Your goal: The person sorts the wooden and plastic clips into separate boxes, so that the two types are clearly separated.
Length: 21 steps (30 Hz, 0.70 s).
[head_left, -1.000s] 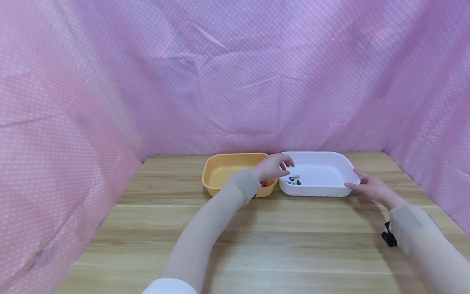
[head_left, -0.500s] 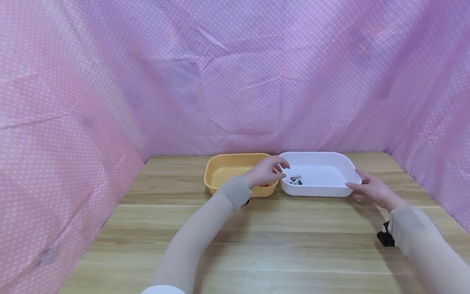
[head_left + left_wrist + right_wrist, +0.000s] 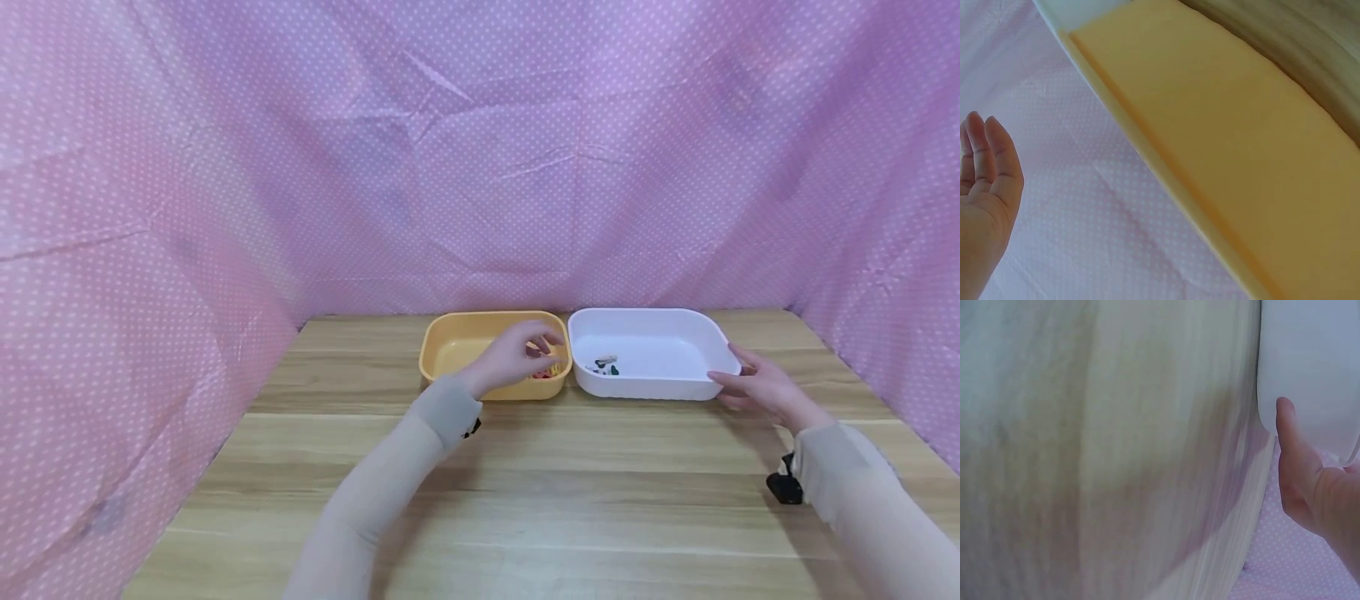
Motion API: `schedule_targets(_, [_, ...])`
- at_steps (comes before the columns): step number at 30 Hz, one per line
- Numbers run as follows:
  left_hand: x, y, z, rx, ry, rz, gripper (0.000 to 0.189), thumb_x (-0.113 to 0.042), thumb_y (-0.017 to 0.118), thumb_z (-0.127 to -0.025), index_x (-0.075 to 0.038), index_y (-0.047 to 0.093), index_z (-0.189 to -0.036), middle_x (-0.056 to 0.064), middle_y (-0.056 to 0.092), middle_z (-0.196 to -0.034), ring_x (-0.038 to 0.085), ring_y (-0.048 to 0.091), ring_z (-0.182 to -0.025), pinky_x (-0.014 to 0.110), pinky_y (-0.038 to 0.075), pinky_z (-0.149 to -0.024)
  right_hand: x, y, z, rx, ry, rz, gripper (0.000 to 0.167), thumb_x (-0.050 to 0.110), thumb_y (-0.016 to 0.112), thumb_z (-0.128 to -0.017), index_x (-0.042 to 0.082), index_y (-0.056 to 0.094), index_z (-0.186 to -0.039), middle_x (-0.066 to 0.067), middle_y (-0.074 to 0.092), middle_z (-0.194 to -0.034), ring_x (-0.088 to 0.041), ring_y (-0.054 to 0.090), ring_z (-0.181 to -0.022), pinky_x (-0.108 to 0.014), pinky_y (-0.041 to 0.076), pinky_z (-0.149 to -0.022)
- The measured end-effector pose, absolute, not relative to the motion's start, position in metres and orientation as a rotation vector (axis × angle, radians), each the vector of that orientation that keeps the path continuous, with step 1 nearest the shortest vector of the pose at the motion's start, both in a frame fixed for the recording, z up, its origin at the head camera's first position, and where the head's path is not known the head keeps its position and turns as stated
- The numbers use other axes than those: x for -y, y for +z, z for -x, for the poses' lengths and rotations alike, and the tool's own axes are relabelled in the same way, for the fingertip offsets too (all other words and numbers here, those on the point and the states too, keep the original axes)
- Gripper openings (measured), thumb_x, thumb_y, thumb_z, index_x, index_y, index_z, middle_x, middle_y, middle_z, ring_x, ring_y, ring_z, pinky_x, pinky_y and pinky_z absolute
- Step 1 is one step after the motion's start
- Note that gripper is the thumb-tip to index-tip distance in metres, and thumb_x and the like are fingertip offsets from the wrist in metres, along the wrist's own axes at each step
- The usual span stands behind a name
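Two shallow basins stand side by side at the back of the table, a yellow basin (image 3: 450, 379) on the left and a white basin (image 3: 648, 388) on the right. My left hand (image 3: 517, 354) hovers over the right part of the yellow basin, fingers loosely bent, nothing seen between them. Beneath it, small red and yellow pieces (image 3: 546, 374) lie in that basin, partly covered by the hand. Several small white and green pieces (image 3: 604, 365) lie in the white basin's front left corner. My right hand (image 3: 768, 387) touches the white basin's right end, thumb along its front wall.
A wooden tabletop (image 3: 570, 492) stretches in front of the basins. Pink dotted cloth (image 3: 487, 167) hangs behind and at both sides. Black devices, one (image 3: 785, 481) under the right wrist, are strapped to both wrists.
My left hand has drawn back leftward from the white basin's left rim to above the yellow basin, uncovering more of the pieces there. My right hand stays at the white basin's end.
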<state>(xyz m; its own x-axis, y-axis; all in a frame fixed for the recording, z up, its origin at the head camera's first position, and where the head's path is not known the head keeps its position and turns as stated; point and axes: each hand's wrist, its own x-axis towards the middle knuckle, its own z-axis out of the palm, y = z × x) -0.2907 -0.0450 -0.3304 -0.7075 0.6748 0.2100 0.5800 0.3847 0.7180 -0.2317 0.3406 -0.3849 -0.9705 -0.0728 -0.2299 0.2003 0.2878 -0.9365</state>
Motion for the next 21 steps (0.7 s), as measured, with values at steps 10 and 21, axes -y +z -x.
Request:
schedule_targets(10, [0.080,-0.340,0.280,-2.590,1.338,-1.189,0.020,-0.003,0.067,-0.085,-0.002,0.064,-0.105,0.013,0.062,-0.104,0.023,0.061,-0.091,0.025,0.053,-0.079,-0.342,-0.385,0.228,-2.364,-1.731,-0.116,0.092,0.022,0.058,-0.095,-0.002,-0.016,-0.143,-0.046,0.014,-0.136,0.008,0.054,-0.082,-0.022,0.054,-0.079])
schedule_targets(21, [0.112,-0.348,0.263,-2.761,1.291,-1.171,0.018,-0.005,0.067,-0.086,-0.004,0.065,-0.104,0.014,0.062,-0.102,0.025,0.060,-0.090,0.041,0.053,-0.081,-0.344,-0.386,0.223,-2.560,-1.568,-0.052,0.083,0.022,0.054,-0.097,-0.010,-0.006,-0.145,-0.049,0.020,-0.136,0.013,0.050,-0.083,-0.016,0.053,-0.075])
